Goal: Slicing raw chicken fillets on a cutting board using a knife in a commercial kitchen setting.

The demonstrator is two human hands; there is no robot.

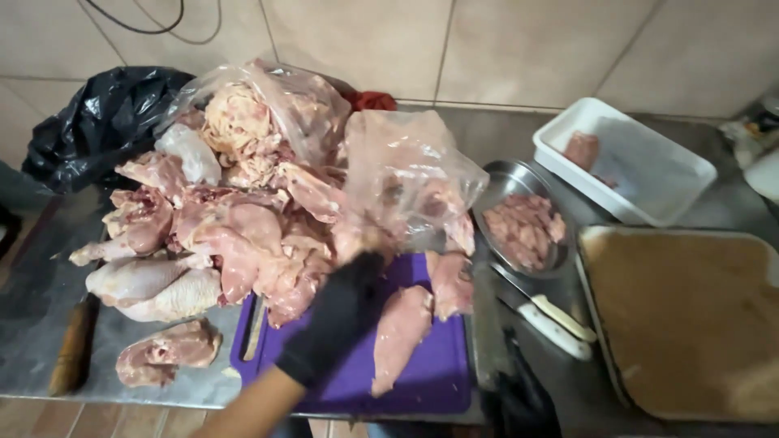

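Reaching up across the purple board [422,369], the gloved left hand [341,312] has its fingertips buried in the raw chicken pile [243,235]; whether they are closed on a piece cannot be told. The pile lies directly ahead of those fingers, spilling from clear bags [406,170]. One breast fillet [402,328] lies just right of the hand, long axis running near to far. The gloved right hand [519,389] sits low at the board's right edge, blurred, grip unreadable, and farther from the pile.
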